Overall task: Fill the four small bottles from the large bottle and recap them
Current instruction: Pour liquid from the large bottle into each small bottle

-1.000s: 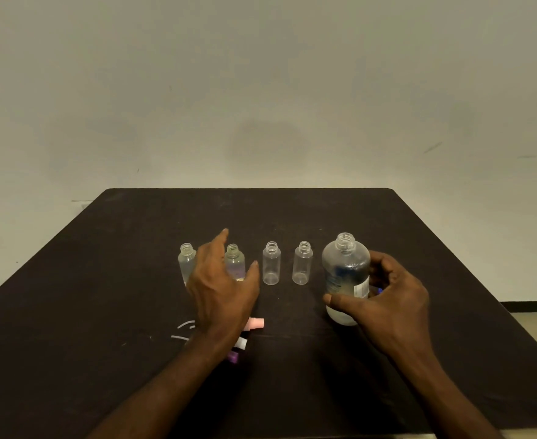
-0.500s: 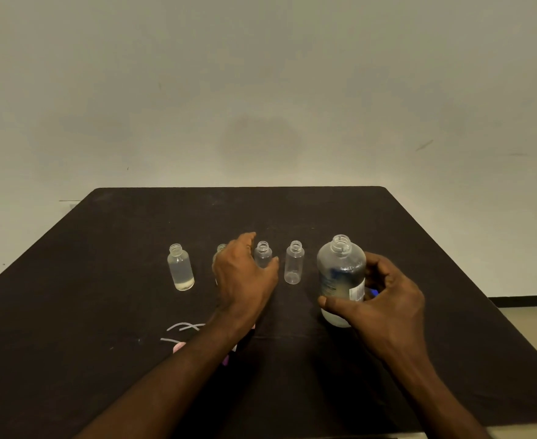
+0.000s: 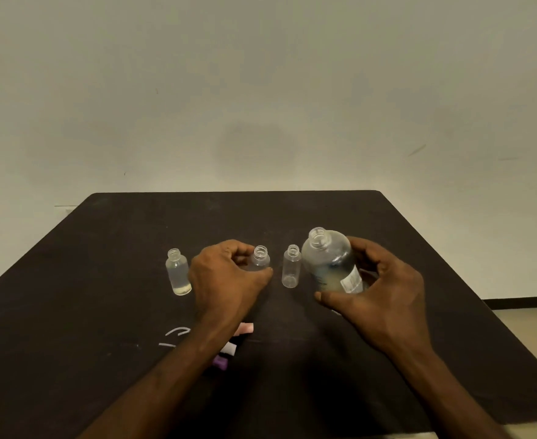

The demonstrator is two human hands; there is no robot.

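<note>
On the dark table (image 3: 102,312) stand uncapped small clear bottles in a row. The leftmost small bottle (image 3: 177,271) holds some liquid. My left hand (image 3: 226,280) grips the third small bottle (image 3: 260,257) and hides the second one. The fourth small bottle (image 3: 291,266) stands free and looks empty. My right hand (image 3: 384,293) holds the large open bottle (image 3: 332,261), tilted to the left with its mouth near the fourth small bottle; liquid sits in its lower part.
Pink (image 3: 245,328), white (image 3: 229,347) and purple (image 3: 220,362) caps lie beside my left forearm. Thin white tubes (image 3: 177,331) lie to their left. A pale wall rises behind the table's far edge.
My left hand moved right from the second small bottle to the third and closed on it. My right hand lifted the large bottle and tilted it left.
</note>
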